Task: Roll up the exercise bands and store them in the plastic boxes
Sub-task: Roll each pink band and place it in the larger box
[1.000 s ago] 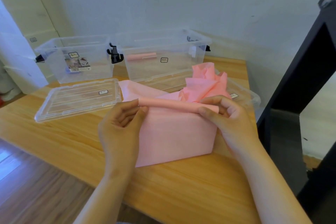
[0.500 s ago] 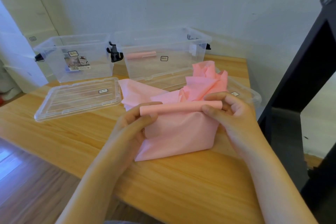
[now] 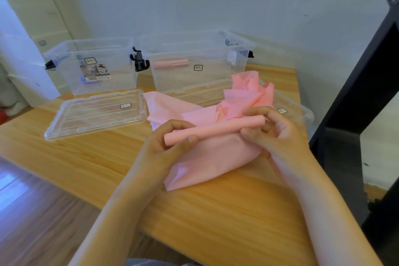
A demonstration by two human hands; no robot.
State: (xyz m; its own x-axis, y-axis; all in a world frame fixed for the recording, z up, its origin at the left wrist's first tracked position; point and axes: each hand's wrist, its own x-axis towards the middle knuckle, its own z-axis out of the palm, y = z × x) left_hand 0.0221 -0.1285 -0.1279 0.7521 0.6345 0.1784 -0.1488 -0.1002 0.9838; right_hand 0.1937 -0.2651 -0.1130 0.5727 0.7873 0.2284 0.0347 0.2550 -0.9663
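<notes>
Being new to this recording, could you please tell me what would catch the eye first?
Centre stage, the left hand and right hand grip the ends of a partly rolled pink exercise band, its loose part draped on the wooden table. Behind them, a finished pink roll lies inside the right-hand clear plastic box.

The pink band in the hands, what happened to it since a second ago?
The rolled part of the pink band has lifted off the table and come toward the person, left end lower; the flat tail is shorter. The left hand and right hand still grip its ends. The left box, the right box with its finished roll, and the lid stayed put.
</notes>
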